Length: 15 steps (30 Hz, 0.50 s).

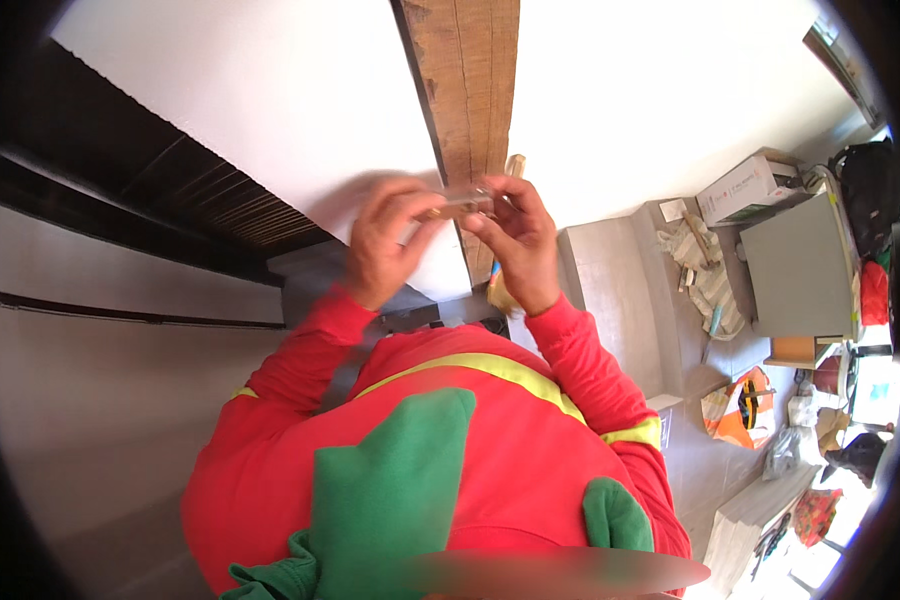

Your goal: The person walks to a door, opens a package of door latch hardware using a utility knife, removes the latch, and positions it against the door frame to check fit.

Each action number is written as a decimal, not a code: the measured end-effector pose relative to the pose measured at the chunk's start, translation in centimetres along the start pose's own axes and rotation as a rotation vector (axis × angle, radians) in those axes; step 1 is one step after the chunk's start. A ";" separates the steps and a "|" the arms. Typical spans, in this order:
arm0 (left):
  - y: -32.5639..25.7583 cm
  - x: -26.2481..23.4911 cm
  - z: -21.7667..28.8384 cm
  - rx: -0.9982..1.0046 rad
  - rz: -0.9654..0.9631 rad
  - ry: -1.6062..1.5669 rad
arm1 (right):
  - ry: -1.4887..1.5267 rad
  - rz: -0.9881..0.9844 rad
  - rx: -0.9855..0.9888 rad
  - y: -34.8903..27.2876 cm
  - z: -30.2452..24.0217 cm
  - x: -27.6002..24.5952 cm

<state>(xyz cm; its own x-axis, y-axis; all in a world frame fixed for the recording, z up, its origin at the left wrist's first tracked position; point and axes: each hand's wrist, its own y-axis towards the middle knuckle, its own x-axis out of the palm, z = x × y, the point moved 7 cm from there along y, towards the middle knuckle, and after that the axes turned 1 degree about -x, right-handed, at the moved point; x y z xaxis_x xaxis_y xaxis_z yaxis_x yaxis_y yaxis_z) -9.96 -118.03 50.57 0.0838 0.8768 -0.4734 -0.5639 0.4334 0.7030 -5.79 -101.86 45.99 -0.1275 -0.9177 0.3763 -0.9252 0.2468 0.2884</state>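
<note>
Both hands are raised in front of my chest, close together, before a brown wooden post (478, 90). Between their fingertips is a small, narrow, shiny piece (457, 207), metal-looking and blurred, so its exact kind does not show. My left hand (382, 240) pinches one end of it with thumb and fingers. The other end is in my right hand (522, 242), with the thumb and index finger closed on it. Behind the right wrist a wooden stick-like end (515, 166) shows above the hand, and a tan, bristle-like part (502, 297) below; the hand hides what lies between.
White walls flank the post, with a dark slatted frame (150, 150) at left. On the right stand a grey cabinet (800, 265), a white carton (750, 190) and a ledge bearing scraps and a hammer-like tool (698, 240). An orange-white bag (738, 410) lies on the floor.
</note>
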 end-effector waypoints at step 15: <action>1.0 -6.1 0.6 0.446 0.288 0.721 | -0.775 0.021 -0.057 -4.2 3.9 -5.3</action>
<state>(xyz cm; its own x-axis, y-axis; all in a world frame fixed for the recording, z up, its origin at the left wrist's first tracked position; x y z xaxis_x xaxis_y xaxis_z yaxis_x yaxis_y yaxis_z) -10.55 -122.82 54.50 -0.6330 0.6857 -0.3595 -0.0992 0.3886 0.9160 -2.61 -99.25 39.37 -0.3776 -0.8631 -0.3353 -0.9028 0.2627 0.3404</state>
